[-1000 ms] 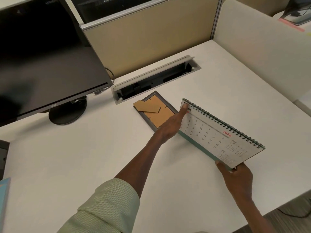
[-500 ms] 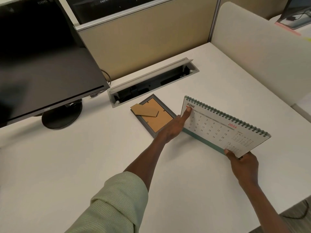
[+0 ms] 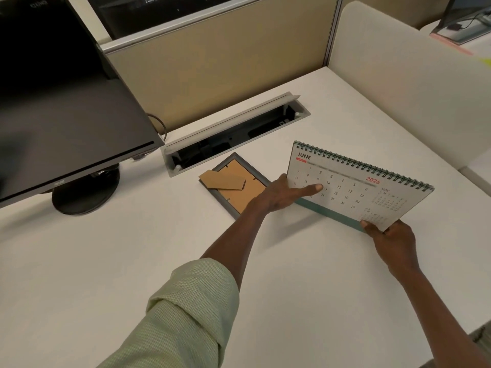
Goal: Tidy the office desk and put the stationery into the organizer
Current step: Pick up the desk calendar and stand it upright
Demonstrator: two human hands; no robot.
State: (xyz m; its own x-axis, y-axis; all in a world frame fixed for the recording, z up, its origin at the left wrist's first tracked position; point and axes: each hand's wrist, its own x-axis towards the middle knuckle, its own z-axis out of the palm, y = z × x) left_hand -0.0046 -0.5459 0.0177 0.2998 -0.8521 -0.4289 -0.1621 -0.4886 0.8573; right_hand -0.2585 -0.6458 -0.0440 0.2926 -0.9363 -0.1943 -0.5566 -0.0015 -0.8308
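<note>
Beige cubicle panels (image 3: 212, 62) wall off the far edge and the right edge of the white desk (image 3: 93, 274) I am looking down on. Toward its far left corner stands a dark monitor (image 3: 61, 107) on a round black foot, screen blank. Along the far edge, a grey cable tray (image 3: 233, 128) is sunk into the desk with its lid tipped up. Nearer the right edge I see the spiral-bound desk calendar (image 3: 356, 187), open at June 2026, tilted up with its teal base close to the desk; whether it touches, I cannot tell. My left hand (image 3: 279, 197), reaching out of a pale green sleeve (image 3: 186, 314), grips the calendar's left side, thumb laid across the date page and fingers hidden behind. My right hand (image 3: 393, 235) pinches the calendar's near right corner between thumb and curled fingers. Just left of the calendar, a grey picture frame (image 3: 233, 184) lies face down, cardboard stand on top.
</note>
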